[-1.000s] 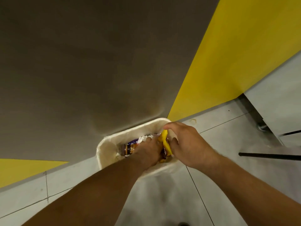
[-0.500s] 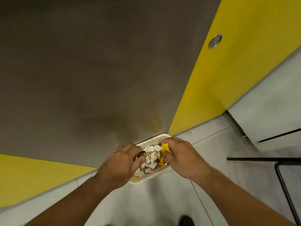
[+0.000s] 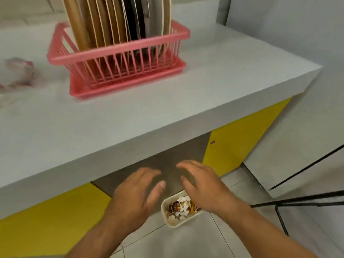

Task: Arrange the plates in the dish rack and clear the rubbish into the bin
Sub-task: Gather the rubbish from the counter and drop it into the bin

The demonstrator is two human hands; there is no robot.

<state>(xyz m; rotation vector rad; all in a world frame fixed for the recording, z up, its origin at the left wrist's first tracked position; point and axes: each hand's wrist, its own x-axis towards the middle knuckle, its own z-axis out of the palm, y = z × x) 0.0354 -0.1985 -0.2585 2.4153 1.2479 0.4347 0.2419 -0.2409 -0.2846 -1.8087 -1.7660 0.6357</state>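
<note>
A row of flat tan, dark and pale plates [image 3: 115,21] is seen standing on edge in the pink slatted plastic dish rack [image 3: 119,58], which is set well back from the front edge of the white countertop [image 3: 167,112], so the plate part of the task is judged done as far as can be seen. On the grey tiled floor [image 3: 186,243] a small cream rectangular bin [image 3: 177,224] is placed against the grey panel [image 3: 176,155] under the counter, and torn white scraps and coloured wrappers [image 3: 181,205] are held inside it. The left hand [image 3: 137,194] and the right hand [image 3: 202,185] are both held above the bin with fingers loosely spread and nothing gripped. One crumpled pink-and-white item [image 3: 18,73], too blurred to be identified, is seen on the counter at far left, well apart from the rack; if it is rubbish, one more trip is judged to be left. For that reach, the thick overhanging counter edge just above the hands has to be cleared first. A broad bare strip of counter is offered in front of the rack. To the right, room is narrowed by a thin black metal frame [image 3: 297,202] near the right forearm and by the counter's corner.
</note>
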